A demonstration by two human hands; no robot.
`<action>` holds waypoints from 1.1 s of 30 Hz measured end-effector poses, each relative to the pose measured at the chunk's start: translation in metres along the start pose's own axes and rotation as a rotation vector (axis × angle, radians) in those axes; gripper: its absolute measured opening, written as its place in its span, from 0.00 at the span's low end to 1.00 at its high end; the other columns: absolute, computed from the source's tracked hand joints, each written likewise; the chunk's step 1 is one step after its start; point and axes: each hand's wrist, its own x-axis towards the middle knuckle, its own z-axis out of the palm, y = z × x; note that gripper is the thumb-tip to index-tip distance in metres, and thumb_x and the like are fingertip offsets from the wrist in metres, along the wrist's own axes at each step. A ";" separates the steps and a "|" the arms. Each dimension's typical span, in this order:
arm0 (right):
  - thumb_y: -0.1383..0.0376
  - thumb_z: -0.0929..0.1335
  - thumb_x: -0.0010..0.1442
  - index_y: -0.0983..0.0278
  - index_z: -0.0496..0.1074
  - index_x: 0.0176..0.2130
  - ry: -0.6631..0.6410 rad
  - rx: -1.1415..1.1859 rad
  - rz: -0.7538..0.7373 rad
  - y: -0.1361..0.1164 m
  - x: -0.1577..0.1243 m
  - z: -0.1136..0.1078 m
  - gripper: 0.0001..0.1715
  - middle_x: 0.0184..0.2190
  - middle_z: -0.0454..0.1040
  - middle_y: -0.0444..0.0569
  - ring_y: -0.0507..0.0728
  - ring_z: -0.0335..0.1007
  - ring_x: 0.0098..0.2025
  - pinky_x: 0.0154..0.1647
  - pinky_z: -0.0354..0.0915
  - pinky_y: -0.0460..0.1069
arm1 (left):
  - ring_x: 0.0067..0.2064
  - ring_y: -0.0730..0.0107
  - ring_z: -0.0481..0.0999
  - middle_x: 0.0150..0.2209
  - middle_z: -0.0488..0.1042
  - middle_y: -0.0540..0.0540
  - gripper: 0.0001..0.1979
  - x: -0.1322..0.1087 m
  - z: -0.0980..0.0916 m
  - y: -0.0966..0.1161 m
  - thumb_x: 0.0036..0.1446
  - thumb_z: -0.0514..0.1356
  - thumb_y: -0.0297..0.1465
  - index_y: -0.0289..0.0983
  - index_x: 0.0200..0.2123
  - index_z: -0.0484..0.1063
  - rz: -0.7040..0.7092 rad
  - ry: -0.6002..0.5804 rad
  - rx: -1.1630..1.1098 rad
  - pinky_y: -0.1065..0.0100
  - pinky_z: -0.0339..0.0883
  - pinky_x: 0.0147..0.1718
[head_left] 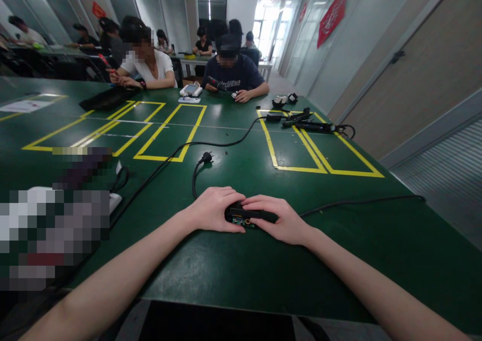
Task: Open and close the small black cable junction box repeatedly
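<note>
Evidently both hands are busy: the left grip (213,208) is closed around one end of a black casing (253,214), and the right grip (282,217) is curled over the other, fingers laid along its top. The casing sits between them, low at the tabletop (211,270), though whether it rests there is hidden; its near side is open, baring a green board (238,222) with small parts. Toward the body, a stretch of plain green runs down to the near edge; on the right, the surface widens before its slanting edge, crossed by a thin cord (357,202) from beside the right grip. Just past the left grip lies a plug (206,157), its lead curving back behind that hand, where the join cannot be seen. Left of the forearm, a pile is blurred out. Farther off, yellow tape (158,157) marks boxes on the green, a long black cable (222,144) winds across, and dark gear (312,126) lies near the right edge. A black tray (107,98) stands near the far edge, where a person in white (163,67) and another in navy (235,75) sit working; behind them are glass partitions and a red banner (333,14).
</note>
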 end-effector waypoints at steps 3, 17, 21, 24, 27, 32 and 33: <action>0.68 0.71 0.65 0.60 0.77 0.51 -0.012 0.029 -0.046 -0.003 0.001 0.001 0.15 0.52 0.80 0.55 0.60 0.79 0.54 0.56 0.75 0.56 | 0.38 0.63 0.80 0.38 0.81 0.46 0.26 0.000 0.001 -0.001 0.53 0.72 0.49 0.36 0.45 0.75 0.007 -0.004 0.009 0.67 0.69 0.38; 0.68 0.72 0.64 0.60 0.73 0.52 -0.067 -0.109 -0.111 -0.001 0.003 -0.002 0.17 0.52 0.77 0.55 0.59 0.78 0.53 0.52 0.75 0.53 | 0.34 0.66 0.79 0.34 0.80 0.46 0.21 0.001 0.004 -0.002 0.64 0.63 0.49 0.36 0.45 0.77 0.038 0.043 0.078 0.69 0.66 0.33; 0.68 0.72 0.60 0.61 0.72 0.50 -0.087 -0.283 -0.023 0.000 0.004 -0.002 0.17 0.49 0.77 0.55 0.60 0.77 0.48 0.46 0.75 0.53 | 0.36 0.65 0.80 0.36 0.81 0.45 0.21 0.001 0.005 -0.002 0.67 0.59 0.48 0.37 0.48 0.76 0.017 0.050 0.095 0.68 0.68 0.35; 0.69 0.73 0.55 0.63 0.71 0.49 -0.124 -0.427 0.107 0.001 0.007 -0.001 0.21 0.42 0.78 0.54 0.61 0.75 0.42 0.44 0.72 0.55 | 0.38 0.63 0.80 0.38 0.81 0.44 0.19 0.001 0.004 -0.001 0.67 0.59 0.47 0.36 0.48 0.76 -0.004 0.060 0.097 0.67 0.69 0.36; 0.69 0.72 0.55 0.65 0.71 0.48 -0.220 -0.532 0.206 0.000 0.011 0.000 0.20 0.40 0.79 0.55 0.62 0.75 0.41 0.44 0.69 0.56 | 0.40 0.61 0.81 0.41 0.81 0.43 0.21 0.001 0.004 0.003 0.64 0.62 0.47 0.36 0.50 0.73 -0.014 0.045 0.094 0.66 0.71 0.38; 0.64 0.72 0.59 0.65 0.73 0.45 -0.391 -0.651 0.371 -0.008 0.018 -0.001 0.14 0.38 0.80 0.55 0.63 0.76 0.40 0.41 0.65 0.53 | 0.43 0.60 0.81 0.43 0.80 0.44 0.18 0.002 0.009 0.005 0.62 0.65 0.38 0.37 0.52 0.71 -0.050 -0.038 0.142 0.65 0.71 0.41; 0.62 0.72 0.59 0.65 0.73 0.45 -0.417 -0.671 0.396 -0.010 0.019 -0.001 0.13 0.37 0.80 0.54 0.63 0.77 0.39 0.40 0.64 0.52 | 0.43 0.60 0.81 0.43 0.80 0.45 0.15 0.002 0.009 0.004 0.63 0.63 0.35 0.37 0.51 0.71 -0.047 -0.053 0.152 0.66 0.71 0.41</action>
